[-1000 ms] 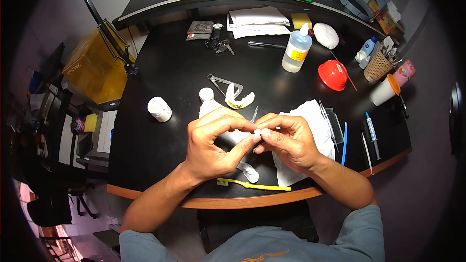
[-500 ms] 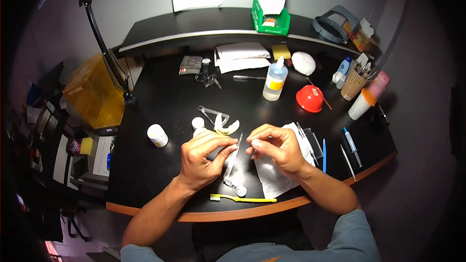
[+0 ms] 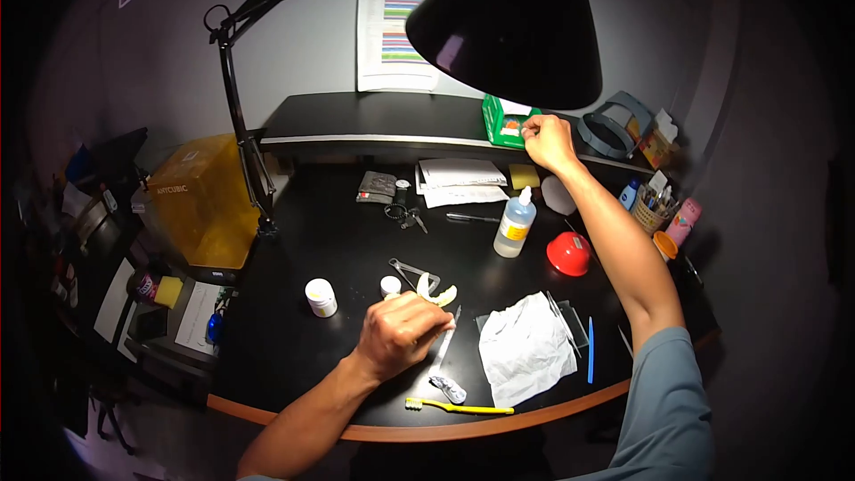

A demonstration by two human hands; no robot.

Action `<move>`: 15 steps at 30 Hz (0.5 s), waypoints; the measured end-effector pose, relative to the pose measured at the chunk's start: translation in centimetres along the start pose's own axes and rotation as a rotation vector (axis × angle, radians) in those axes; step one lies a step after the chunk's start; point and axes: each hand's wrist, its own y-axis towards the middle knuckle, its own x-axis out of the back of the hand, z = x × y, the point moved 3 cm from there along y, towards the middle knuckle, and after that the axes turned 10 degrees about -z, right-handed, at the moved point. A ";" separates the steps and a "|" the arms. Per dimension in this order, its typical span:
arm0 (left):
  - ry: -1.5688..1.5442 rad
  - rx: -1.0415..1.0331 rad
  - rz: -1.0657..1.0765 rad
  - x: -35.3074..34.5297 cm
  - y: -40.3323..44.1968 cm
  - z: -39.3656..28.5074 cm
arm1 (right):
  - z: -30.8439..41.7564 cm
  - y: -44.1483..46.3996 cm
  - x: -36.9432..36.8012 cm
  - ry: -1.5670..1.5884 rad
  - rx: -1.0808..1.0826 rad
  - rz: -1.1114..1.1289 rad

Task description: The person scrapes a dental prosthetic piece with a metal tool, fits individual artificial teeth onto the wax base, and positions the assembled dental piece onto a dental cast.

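Reaching right of upper centre, my right hand [image 3: 545, 135] narrows at the green bin [image 3: 492, 127], black lampshade [image 3: 508, 31] looming above; my left hand [image 3: 401, 331], lower centre, pinches narrowly, contents unclear.

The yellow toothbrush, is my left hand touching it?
Apart. The head view shows black desk between the yellow toothbrush and your left hand.
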 end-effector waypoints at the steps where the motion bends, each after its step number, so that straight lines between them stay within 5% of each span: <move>1: 0.011 -0.014 0.024 0.1 -0.1 0.0 | -0.5 1.1 -1.0 -0.063 -0.037 0.064; 5: -0.011 -0.050 0.048 -0.2 -0.4 0.0 | -0.3 3.4 -3.6 -0.296 -0.331 0.325; 10: 0.021 -0.052 0.089 -0.2 -0.5 -0.3 | -1.6 4.8 -6.3 -0.475 -0.119 0.140; 15: -0.004 -0.009 0.060 0.0 -0.6 0.0 | 0.3 4.1 -2.6 -0.022 -0.308 0.171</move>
